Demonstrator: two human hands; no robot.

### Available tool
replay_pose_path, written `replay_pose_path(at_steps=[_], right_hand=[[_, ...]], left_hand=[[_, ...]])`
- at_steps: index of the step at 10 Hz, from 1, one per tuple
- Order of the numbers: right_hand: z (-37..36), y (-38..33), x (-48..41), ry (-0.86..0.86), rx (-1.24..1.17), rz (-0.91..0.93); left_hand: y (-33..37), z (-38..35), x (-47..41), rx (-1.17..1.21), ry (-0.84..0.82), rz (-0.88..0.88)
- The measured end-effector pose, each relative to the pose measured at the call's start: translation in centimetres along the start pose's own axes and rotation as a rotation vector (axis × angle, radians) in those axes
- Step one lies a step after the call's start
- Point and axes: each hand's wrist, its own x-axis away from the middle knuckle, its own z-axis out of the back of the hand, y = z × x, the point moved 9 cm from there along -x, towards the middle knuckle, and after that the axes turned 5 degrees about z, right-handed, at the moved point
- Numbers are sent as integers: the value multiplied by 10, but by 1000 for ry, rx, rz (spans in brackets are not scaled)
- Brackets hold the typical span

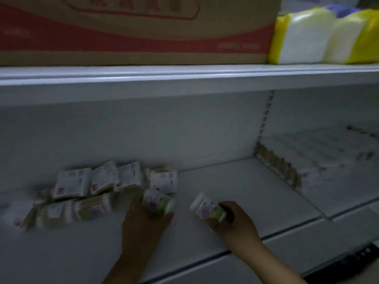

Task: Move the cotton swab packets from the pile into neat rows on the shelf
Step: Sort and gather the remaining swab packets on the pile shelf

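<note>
A loose pile of cotton swab packets (82,191), white with pink and green print, lies at the left of the white shelf (235,187). My left hand (143,220) grips one packet (156,202) at the pile's right edge. My right hand (233,220) grips another packet (206,208) a little to the right, low over the shelf. The picture is dim and blurred.
A big red and brown carton (133,29) and yellow-and-white soft packs (320,35) stand on the shelf above. To the right, past an upright rail (264,121), the adjoining shelf bay holds rows of pale packets (320,156). The shelf's front edge (205,257) runs below my wrists.
</note>
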Motion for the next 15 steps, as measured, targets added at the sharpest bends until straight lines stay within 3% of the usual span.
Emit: replay_pose_path(at_steps=[1,2,3,6,11,13,15], right_hand=[[39,17,12,122,-305,-110],[84,37,19,209,-531,-145],[130,67,23,232,-681,-165],[306,215,52,469,-847,-213],[531,367,51,581,-650,-235],[625,419,-3,649,-535,-269],[735,461,-77,737,-459,-280]], left_hand=[[26,-35,25,67,-159,-82],[70,-84,65,245,-344,-179],[106,-144,103,257,-568,-197],[221,-343,217,620,-893,-73],[335,-580,311,598,-1036,-38],[405,-700,304,686,-1068,-50],[470,-805,275,656,-972,-206]])
